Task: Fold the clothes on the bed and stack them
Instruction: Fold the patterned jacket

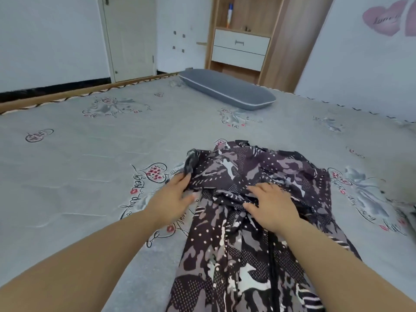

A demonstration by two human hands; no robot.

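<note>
Patterned garment (258, 221) spread on bed (90, 176), long axis from bottom edge toward frame centre. Left hand (173, 197) pinches bunched left edge; right hand (270, 203) pressed flat, fingers spread, mid-cloth.

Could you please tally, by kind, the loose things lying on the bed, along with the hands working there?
Dark purple-and-grey patterned garment: 1
Long grey pillow with white piping: 1
Bare hands, left hand and right hand: 2
Total: 4
</note>
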